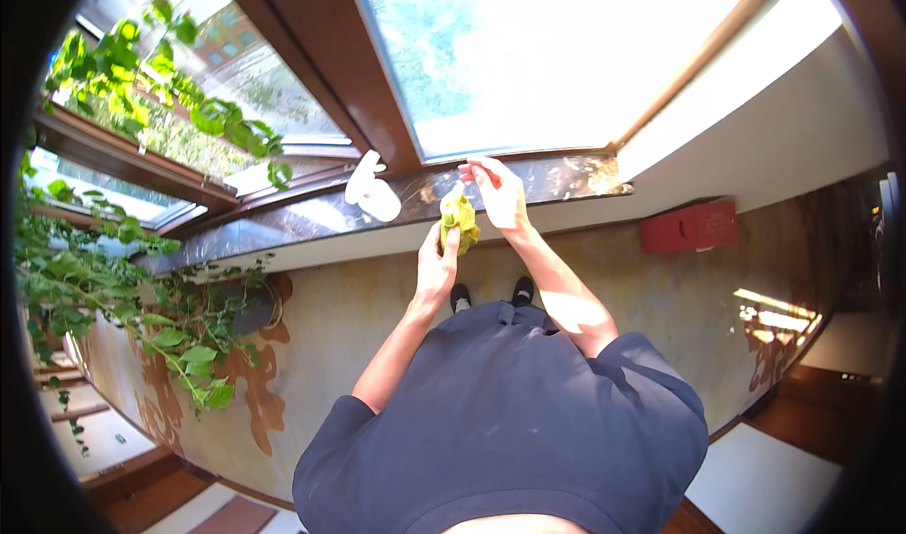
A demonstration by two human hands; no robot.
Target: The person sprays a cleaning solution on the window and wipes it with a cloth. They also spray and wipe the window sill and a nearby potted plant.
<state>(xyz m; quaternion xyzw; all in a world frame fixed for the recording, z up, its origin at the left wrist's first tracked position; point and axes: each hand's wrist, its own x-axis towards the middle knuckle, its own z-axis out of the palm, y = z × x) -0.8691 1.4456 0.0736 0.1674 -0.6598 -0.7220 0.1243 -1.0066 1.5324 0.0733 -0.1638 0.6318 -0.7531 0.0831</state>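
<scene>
My left hand [437, 261] grips a crumpled yellow-green cloth [460, 224], which looks pale at its top end; its thumb lies over the lower part. Just above and to the right of the cloth is my right hand [504, 198], fingers bent towards the left, with nothing visible in them. Both hands are held out in front of the dark marbled windowsill [552, 180]. On that sill, left of the cloth, stands a white object [379, 198] with a rounded body and two ear-like prongs.
A large bright window pane [538, 60] rises beyond the sill, set in a brown frame [382, 74]. Trailing green vines [170, 343] hang at the left, near a dark plant pot [251, 307]. A red box [690, 226] sits on the floor by the wall at right.
</scene>
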